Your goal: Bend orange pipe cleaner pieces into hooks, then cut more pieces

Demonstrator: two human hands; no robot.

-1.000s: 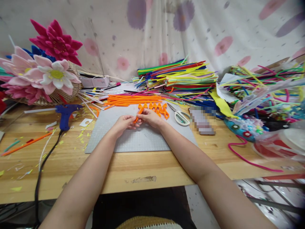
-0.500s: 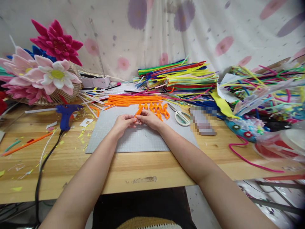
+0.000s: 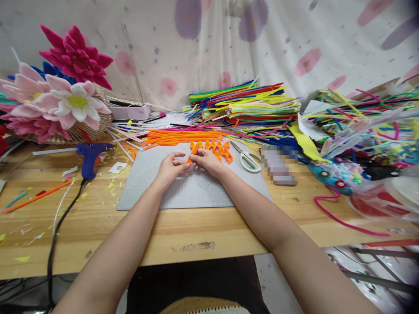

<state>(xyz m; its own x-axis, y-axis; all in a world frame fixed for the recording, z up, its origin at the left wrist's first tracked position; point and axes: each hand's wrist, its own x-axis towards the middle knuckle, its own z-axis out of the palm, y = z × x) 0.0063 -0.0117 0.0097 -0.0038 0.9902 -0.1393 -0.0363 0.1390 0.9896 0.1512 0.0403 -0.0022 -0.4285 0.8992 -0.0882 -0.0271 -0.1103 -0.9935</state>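
A folded orange pipe cleaner (image 3: 193, 155) is pinched between the thumb and fingers of my right hand (image 3: 208, 162), above the grey cutting mat (image 3: 193, 192). My left hand (image 3: 170, 169) is just left of it, fingers apart, its thumb tip close to the lower end of the piece. Whether that thumb touches it I cannot tell. Several bent orange pipe cleaner shapes (image 3: 225, 153) lie on the mat behind my right hand, partly hidden by it. Beyond them lies a row of straight orange pipe cleaners (image 3: 183, 137).
Scissors (image 3: 250, 161) with pale handles lie right of the shapes, beside a blurred-out flat object (image 3: 279, 165). A blue glue gun (image 3: 90, 159) with a black cord stands at left, near fuzzy flowers (image 3: 77, 102). Bundled coloured pipe cleaners (image 3: 248, 102) are piled at the back.
My left hand has moved slightly away from the orange pipe cleaner, its fingers spreading. The right hand keeps the piece, which now tilts a little differently.
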